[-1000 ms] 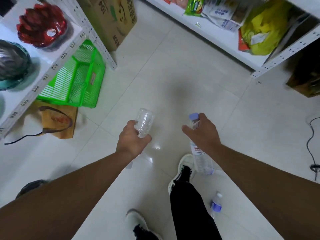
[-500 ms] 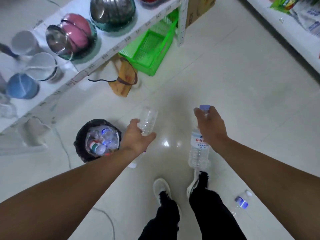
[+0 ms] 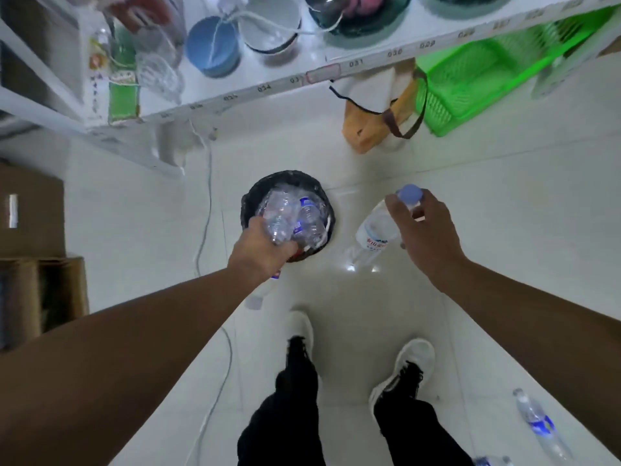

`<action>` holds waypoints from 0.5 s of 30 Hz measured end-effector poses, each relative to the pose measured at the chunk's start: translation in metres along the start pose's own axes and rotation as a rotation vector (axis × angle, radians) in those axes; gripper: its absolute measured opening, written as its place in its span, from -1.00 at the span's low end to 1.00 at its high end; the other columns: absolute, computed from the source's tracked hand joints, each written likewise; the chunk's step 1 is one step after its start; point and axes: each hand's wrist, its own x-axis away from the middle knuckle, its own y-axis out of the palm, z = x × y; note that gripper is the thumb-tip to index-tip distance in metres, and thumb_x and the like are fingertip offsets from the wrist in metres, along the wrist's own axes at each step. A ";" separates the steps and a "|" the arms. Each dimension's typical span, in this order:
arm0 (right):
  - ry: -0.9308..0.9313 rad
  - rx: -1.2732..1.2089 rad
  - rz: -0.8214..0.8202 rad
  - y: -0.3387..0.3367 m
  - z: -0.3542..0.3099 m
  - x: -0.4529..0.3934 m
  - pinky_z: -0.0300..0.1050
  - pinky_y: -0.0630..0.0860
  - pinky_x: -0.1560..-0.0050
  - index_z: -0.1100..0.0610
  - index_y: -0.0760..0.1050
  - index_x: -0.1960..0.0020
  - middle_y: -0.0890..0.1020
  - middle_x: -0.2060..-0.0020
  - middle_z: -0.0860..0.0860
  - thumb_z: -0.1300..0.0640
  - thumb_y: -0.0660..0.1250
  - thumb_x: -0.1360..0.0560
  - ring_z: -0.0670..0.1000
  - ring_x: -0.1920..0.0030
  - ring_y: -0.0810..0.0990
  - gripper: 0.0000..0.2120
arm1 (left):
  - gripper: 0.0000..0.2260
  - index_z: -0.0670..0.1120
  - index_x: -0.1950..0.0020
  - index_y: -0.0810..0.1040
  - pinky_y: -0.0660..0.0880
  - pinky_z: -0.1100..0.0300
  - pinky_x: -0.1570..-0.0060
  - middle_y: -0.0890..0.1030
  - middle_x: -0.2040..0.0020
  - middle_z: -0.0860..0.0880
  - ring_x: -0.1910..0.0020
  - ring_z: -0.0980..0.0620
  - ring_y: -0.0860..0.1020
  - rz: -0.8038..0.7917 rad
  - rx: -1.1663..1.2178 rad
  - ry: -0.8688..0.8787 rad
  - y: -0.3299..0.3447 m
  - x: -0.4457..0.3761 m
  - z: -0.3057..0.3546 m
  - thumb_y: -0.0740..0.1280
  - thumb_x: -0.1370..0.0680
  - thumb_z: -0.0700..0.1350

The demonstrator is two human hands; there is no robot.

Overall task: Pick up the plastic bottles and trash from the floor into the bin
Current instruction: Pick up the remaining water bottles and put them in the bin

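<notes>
a clear crushed bottle (image 3: 276, 230) is gripped in the left hand (image 3: 260, 252), held right over the near rim of the black bin (image 3: 250, 200), which is packed with bottles. a capped bottle (image 3: 376, 230) is grasped near its blue cap by the right hand (image 3: 425, 237), just right of the bin. another bottle (image 3: 537, 423) is seen lying on the floor (image 3: 504, 230) at near right.

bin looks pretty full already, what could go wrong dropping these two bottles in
The bin is already heaped with bottles, so the crushed bottle in the left hand may roll off the pile. The right hand holds its bottle beside the bin, not over it; released here, it lands on the floor.
</notes>
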 end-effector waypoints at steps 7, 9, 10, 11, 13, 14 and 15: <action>0.051 -0.080 -0.048 0.105 -0.032 -0.024 0.25 0.65 -0.24 -0.12 0.56 -0.27 0.64 -0.16 0.03 -0.28 0.41 -0.58 0.15 -0.18 0.69 -0.64 | -0.32 0.10 -0.18 0.32 0.43 0.23 0.41 0.59 0.04 0.11 0.20 0.19 0.59 -0.022 -0.002 -0.052 -0.024 -0.064 -0.045 0.54 -0.28 0.40; 0.058 -0.104 -0.009 0.138 -0.035 -0.036 0.23 0.63 -0.27 -0.06 0.57 -0.30 0.65 -0.18 0.01 -0.23 0.42 -0.60 0.14 -0.20 0.69 -0.63 | -0.37 0.08 -0.20 0.33 0.56 0.15 0.29 0.61 0.00 0.07 0.14 0.14 0.62 -0.047 0.011 -0.047 -0.023 -0.095 -0.053 0.60 -0.36 0.28; 0.054 -0.114 0.019 0.157 -0.035 -0.043 0.21 0.63 -0.28 -0.07 0.57 -0.28 0.66 -0.18 -0.01 -0.20 0.43 -0.60 0.12 -0.21 0.69 -0.67 | -0.38 0.06 -0.22 0.34 0.65 0.08 0.18 0.62 -0.03 0.04 0.09 0.09 0.64 -0.057 0.022 -0.049 -0.022 -0.112 -0.058 0.60 -0.37 0.24; 0.055 -0.114 0.050 0.174 -0.034 -0.049 0.16 0.63 -0.27 -0.12 0.56 -0.24 0.66 -0.18 -0.04 -0.17 0.44 -0.60 0.08 -0.21 0.68 -0.73 | -0.38 0.04 -0.26 0.36 0.70 0.00 0.07 0.63 -0.07 0.02 0.04 0.04 0.66 -0.070 0.029 -0.054 -0.020 -0.127 -0.061 0.60 -0.38 0.20; 0.081 -0.096 0.084 0.204 -0.024 -0.055 -0.01 0.64 -0.14 -0.24 0.52 -0.16 0.65 -0.17 -0.09 -0.13 0.45 -0.57 0.01 -0.18 0.68 -0.79 | -0.29 -0.01 -0.41 0.38 0.71 -0.10 -0.10 0.62 -0.18 -0.04 -0.09 -0.05 0.67 -0.087 0.024 -0.051 -0.017 -0.153 -0.066 0.60 -0.40 0.20; 0.108 -0.078 0.070 0.216 -0.016 -0.055 -0.12 0.60 -0.03 -0.24 0.51 -0.15 0.63 -0.17 -0.09 -0.11 0.46 -0.56 -0.03 -0.14 0.67 -0.78 | -0.21 -0.04 -0.51 0.35 0.69 -0.13 -0.17 0.60 -0.27 -0.07 -0.18 -0.10 0.65 -0.106 0.020 -0.052 -0.014 -0.164 -0.067 0.61 -0.41 0.21; 0.143 -0.044 0.034 0.226 -0.006 -0.053 -0.20 0.54 0.07 -0.21 0.50 -0.17 0.62 -0.16 -0.07 -0.09 0.47 -0.55 -0.09 -0.09 0.66 -0.76 | -0.14 -0.06 -0.59 0.29 0.66 -0.15 -0.23 0.57 -0.35 -0.10 -0.26 -0.15 0.63 -0.136 0.017 -0.067 -0.011 -0.172 -0.067 0.59 -0.44 0.22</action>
